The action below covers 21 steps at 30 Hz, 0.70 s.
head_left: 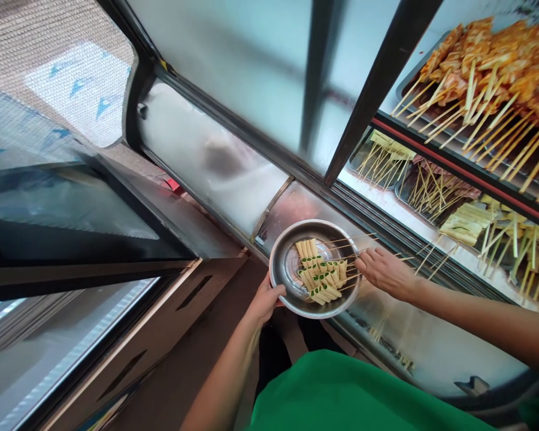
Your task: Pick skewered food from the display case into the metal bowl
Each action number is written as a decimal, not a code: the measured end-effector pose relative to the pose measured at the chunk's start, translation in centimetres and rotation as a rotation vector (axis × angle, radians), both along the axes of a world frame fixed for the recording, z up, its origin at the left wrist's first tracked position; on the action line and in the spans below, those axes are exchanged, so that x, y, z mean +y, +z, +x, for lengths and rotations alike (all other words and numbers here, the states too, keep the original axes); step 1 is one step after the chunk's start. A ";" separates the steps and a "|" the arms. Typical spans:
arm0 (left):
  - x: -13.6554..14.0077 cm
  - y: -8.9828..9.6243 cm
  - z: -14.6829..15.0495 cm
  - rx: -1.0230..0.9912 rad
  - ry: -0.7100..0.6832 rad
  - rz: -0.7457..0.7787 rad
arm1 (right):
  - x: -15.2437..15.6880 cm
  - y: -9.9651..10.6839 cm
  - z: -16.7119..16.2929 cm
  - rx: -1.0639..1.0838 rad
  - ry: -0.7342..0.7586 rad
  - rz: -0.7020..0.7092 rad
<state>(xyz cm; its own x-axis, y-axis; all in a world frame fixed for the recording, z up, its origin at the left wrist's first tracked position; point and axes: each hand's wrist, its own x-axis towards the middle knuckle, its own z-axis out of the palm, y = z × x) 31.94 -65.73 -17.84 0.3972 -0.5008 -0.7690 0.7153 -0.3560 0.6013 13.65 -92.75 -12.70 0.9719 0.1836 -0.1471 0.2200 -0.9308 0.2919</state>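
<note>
A round steel bowl (284, 263) is held up in front of my body. My left hand (265, 298) grips its rim at the lower left, with the thumb over the edge. Inside lie several skewers (321, 278) of pale rolls with green filling, their sticks pointing right over the rim. At the bowl's right side my right hand (384, 272) is closed around some of these sticks. Exactly how many sticks it pinches is hidden by the fingers.
The display fridge stands open on the right, with orange marinated meat skewers (489, 78) on its upper shelf. Below are trays of rolled skewers (467, 222) and dark meat skewers (440, 179). Curved glass (206, 149) runs beside the bowl. A second cabinet (161, 323) stands left.
</note>
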 end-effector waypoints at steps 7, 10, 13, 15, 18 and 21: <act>-0.5 0.1 0.0 0.027 0.022 0.005 | -0.9 0.9 -0.3 0.064 -0.156 0.184; -1.0 -0.1 0.0 0.001 0.028 -0.015 | -2.0 1.5 -1.0 0.134 -0.305 0.364; -1.7 -0.8 -0.3 -0.010 0.027 -0.026 | -3.2 1.8 -2.1 0.106 -0.508 0.550; -2.2 -1.5 -0.7 0.009 0.040 -0.020 | -3.9 2.1 -2.7 0.030 -0.684 0.635; -2.8 -2.6 -1.5 0.043 0.067 -0.016 | -5.5 2.4 -3.0 -0.136 -0.947 0.704; -3.2 -3.3 -2.0 0.071 0.077 -0.031 | -7.5 3.0 -2.2 -0.290 -1.202 0.677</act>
